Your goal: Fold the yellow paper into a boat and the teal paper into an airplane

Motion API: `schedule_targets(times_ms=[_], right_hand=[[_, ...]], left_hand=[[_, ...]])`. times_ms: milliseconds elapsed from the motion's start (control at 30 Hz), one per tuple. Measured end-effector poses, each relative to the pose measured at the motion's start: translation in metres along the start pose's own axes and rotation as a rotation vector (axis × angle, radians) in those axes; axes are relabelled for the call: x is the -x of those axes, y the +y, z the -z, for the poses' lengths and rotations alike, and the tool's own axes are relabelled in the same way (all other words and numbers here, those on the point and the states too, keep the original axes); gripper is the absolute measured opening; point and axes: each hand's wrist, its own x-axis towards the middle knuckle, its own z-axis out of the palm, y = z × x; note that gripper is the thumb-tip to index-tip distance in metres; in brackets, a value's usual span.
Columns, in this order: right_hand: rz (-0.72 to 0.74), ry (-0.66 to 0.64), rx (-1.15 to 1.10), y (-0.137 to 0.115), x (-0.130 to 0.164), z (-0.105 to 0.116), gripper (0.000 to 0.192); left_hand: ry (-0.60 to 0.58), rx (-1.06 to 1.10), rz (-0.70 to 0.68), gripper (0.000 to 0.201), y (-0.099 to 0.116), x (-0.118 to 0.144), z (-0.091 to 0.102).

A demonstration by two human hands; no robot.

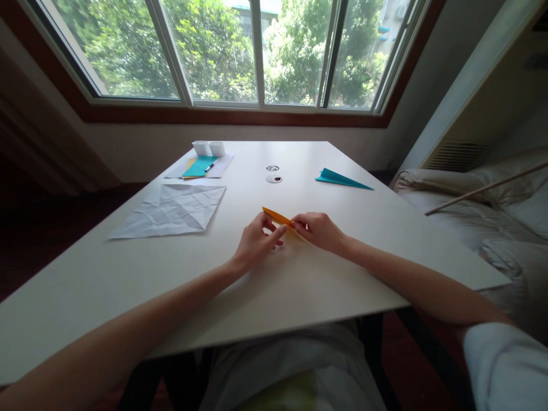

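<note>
Here, at the centre of the frame, both hands pinch a folded orange paper (279, 217) on the white table (299, 274). Its long axis runs from upper left to lower right, tip pointing up-left. The left hand (256, 242) clamps its near edge; the right hand (319, 230) grips the lower-right end, both equally close.

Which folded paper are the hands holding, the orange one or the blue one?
The orange folded paper. Both the left hand and right hand pinch it at the table's middle. The teal paper plane lies untouched farther off to the right.
</note>
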Motion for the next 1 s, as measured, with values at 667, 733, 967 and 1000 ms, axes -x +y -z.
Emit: schedule_targets(times_ms=[667,733,967,1000], right_hand=[[0.075,0.166,-0.191,-0.009,0.003,0.001,0.018],[0.072,0.159,-0.152,-0.013,0.004,0.000,0.021],[0.030,0.089,-0.023,-0.019,0.002,-0.004,0.027],[0.028,0.080,-0.021,-0.019,0.001,-0.004,0.026]], left_hand=[[0.020,0.088,-0.123,0.026,-0.003,-0.005,-0.001],[0.014,0.103,-0.131,0.027,-0.003,-0.004,-0.003],[0.027,0.046,-0.169,0.024,0.000,0.000,-0.009],[0.035,0.025,-0.167,0.023,-0.001,0.000,-0.008]])
